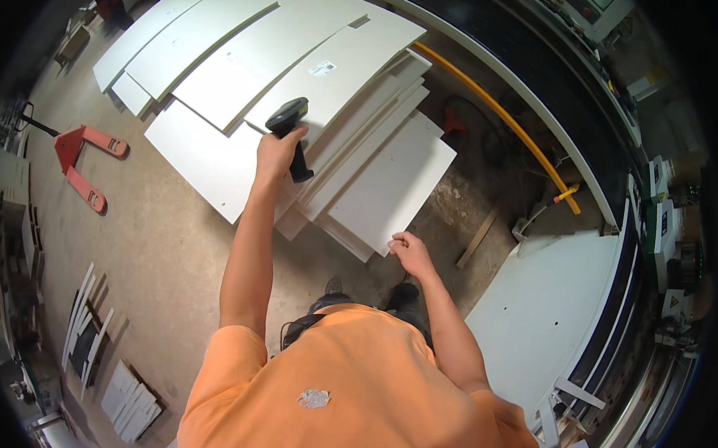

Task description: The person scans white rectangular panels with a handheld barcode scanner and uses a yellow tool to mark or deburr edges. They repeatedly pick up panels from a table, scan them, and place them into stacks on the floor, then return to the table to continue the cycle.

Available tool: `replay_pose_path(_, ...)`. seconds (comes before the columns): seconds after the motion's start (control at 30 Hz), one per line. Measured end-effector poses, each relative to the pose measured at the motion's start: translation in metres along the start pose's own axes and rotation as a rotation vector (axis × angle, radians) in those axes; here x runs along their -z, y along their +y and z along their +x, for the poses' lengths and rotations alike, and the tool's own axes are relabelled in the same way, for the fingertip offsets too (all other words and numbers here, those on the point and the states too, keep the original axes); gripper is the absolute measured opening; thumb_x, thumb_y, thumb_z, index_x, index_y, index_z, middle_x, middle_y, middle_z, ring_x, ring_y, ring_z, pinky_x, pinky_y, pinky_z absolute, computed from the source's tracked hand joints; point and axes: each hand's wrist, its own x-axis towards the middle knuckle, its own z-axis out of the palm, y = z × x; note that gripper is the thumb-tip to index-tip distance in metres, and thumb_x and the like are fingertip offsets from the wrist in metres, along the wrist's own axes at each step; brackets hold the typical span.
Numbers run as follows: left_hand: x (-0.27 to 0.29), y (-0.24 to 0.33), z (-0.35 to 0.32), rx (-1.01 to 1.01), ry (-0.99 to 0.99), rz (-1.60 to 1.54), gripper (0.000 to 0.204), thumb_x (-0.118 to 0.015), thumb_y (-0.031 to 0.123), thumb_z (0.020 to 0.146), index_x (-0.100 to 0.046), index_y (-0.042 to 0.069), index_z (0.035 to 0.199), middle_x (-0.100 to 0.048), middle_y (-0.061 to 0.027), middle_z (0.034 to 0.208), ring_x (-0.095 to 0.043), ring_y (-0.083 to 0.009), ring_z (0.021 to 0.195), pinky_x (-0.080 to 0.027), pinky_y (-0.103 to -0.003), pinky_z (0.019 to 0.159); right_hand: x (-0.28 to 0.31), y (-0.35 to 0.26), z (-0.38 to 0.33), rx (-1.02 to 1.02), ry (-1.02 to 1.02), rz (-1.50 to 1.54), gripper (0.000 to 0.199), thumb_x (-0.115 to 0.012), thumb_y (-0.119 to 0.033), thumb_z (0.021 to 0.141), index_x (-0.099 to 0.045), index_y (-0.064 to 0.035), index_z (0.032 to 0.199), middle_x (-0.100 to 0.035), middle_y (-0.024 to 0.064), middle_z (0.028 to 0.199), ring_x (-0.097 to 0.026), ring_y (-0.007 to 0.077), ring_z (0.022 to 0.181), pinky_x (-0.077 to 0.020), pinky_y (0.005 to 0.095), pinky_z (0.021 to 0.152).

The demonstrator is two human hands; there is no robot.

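My left hand [274, 157] grips a black handheld barcode scanner [288, 113], fingers wrapped round its handle. The scanner is above stacked white panels, its head toward a panel with a small printed label [322, 68]. My right hand [411, 255] is at the near right corner of a lower white panel [397, 174], with bent fingers at its edge. How firmly they pinch it is hard to tell. Other white panels [232, 65] lie in overlapping, uneven layers in front of me.
A red pallet jack [71, 148] stands on the floor at left. Narrow strips [83, 324] and a small stack of pale boards [130, 402] lie nearer. At right, a yellow hose [498, 114] runs beside a machine with a pale table [547, 304]. A wooden strip [478, 239] lies on the floor.
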Motion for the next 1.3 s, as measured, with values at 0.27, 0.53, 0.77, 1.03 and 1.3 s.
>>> replay_pose_path(0.27, -0.051, 0.015, -0.026, 0.215, 0.115, -0.215, 0.046, -0.077, 0.048, 0.077, -0.069, 0.003, 0.084, -0.053, 0.0010, 0.060, -0.042, -0.0100, 0.044, -0.026, -0.029, 0.039, 0.065, -0.133, 0.169, 0.342, -0.264, 0.045, 0.037, -0.065, -0.027, 0.092, -0.064, 0.0031, 0.114, -0.072, 0.0151, 0.103, -0.069, 0.0221, 0.093, -0.0533, 0.0347, 0.082)
replay_pose_path(0.53, -0.163, 0.030, -0.033, -0.153, 0.567, -0.814, 0.023, -0.073, 0.022, 0.084, -0.066, 0.005, 0.097, -0.060, -0.0027, 0.075, -0.060, -0.0135, 0.063, -0.049, -0.030, 0.052, 0.193, -0.223, 0.307, 0.430, -0.244, 0.158, 0.033, -0.062, -0.027, 0.096, -0.064, 0.0005, 0.115, -0.069, 0.0071, 0.102, -0.066, 0.0140, 0.089, -0.0503, 0.0277, 0.075)
replay_pose_path(0.77, -0.192, 0.106, -0.102, -0.453, 0.611, -0.660, 0.041, -0.071, 0.013, 0.079, -0.058, 0.000, 0.116, -0.061, -0.0067, 0.083, -0.064, -0.0176, 0.077, -0.058, -0.039, 0.077, 0.290, -0.160, 0.371, 0.024, -0.627, 0.862, 0.072, -0.059, -0.057, 0.095, -0.044, -0.0030, 0.140, -0.062, 0.0089, 0.127, -0.061, 0.0193, 0.112, -0.0513, 0.0330, 0.088)
replay_pose_path(1.03, -0.270, 0.167, -0.003, -0.312, 0.089, -0.628, 0.045, -0.073, 0.022, 0.073, -0.060, 0.001, 0.111, -0.063, -0.0075, 0.077, -0.062, -0.0159, 0.067, -0.055, -0.033, 0.062, 0.452, -0.064, 0.286, 0.153, -0.313, 1.197, 0.041, -0.064, -0.014, 0.094, -0.052, 0.0034, 0.129, -0.066, 0.0150, 0.116, -0.066, 0.0232, 0.105, -0.0542, 0.0340, 0.091)
replay_pose_path(1.3, -0.467, 0.266, 0.124, -0.287, -0.424, -0.195, 0.020, -0.069, 0.016, 0.080, -0.066, -0.001, 0.090, -0.064, -0.0042, 0.073, -0.059, -0.0115, 0.065, -0.047, -0.029, 0.059, 0.521, 0.001, 0.249, 0.194, 0.554, 1.180, 0.040, -0.063, -0.014, 0.094, -0.052, 0.0023, 0.130, -0.064, 0.0132, 0.120, -0.065, 0.0238, 0.106, -0.0536, 0.0365, 0.091)
